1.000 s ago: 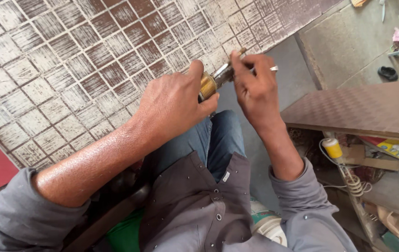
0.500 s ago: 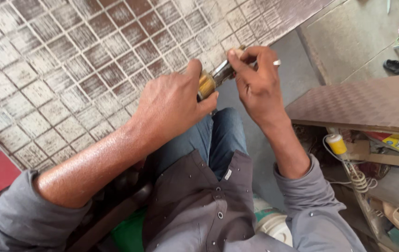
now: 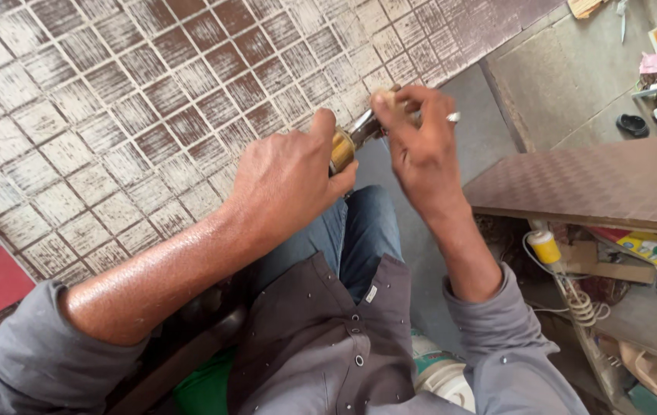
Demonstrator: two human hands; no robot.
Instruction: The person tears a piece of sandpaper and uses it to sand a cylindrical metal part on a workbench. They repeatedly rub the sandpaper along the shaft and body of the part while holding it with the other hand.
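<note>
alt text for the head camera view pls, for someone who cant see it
Seen from above, a seated person's left hand grips a small brass-coloured metal part while the right hand pinches its far end. Beneath is a worn brown and white tiled floor; a brown board lies at right.

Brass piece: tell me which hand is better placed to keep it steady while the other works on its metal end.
Left. The left hand wraps the brass piece in a full grip, thumb on top. The right hand only pinches the metal end with its fingers, so it is probably freer to work.
</note>
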